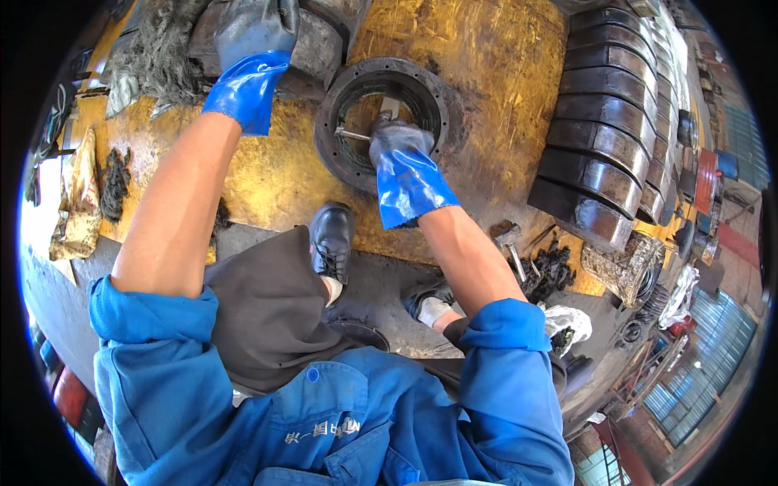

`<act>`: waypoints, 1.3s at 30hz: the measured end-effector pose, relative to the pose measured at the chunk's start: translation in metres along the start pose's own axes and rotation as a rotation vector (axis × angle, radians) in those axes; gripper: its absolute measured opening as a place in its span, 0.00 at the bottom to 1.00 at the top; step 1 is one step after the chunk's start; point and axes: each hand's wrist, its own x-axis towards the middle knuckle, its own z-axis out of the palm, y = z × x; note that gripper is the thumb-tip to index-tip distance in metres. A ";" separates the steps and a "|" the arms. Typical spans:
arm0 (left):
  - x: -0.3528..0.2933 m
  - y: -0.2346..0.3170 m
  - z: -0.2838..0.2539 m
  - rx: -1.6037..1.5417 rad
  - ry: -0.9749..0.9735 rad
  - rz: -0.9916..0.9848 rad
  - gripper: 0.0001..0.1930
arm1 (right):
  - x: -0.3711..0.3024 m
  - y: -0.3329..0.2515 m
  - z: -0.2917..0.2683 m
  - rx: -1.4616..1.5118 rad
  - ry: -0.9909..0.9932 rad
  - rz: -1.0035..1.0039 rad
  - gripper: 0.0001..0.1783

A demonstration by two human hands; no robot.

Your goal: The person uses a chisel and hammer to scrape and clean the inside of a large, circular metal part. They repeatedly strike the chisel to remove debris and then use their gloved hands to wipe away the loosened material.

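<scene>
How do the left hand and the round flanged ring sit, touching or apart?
Apart. The head view shows the left hand above and left of the flanged ring, with part of a grey metal piece visible between them.

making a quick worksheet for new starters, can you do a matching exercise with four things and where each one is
1. Left hand
2. Right hand
3. Curved dark metal pieces
4. Grey stringy bundle

A. Lined up in a row, right of the metal ring
B. At the upper left, left of both hands
C. Over the metal ring's opening
D. At the top edge, between the bundle and the ring

Pairs: 1-D, 2-C, 3-A, 4-B
</scene>
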 end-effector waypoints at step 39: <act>0.001 -0.005 0.000 0.056 -0.173 -0.020 0.11 | -0.018 0.008 -0.042 -0.346 -0.362 -0.690 0.17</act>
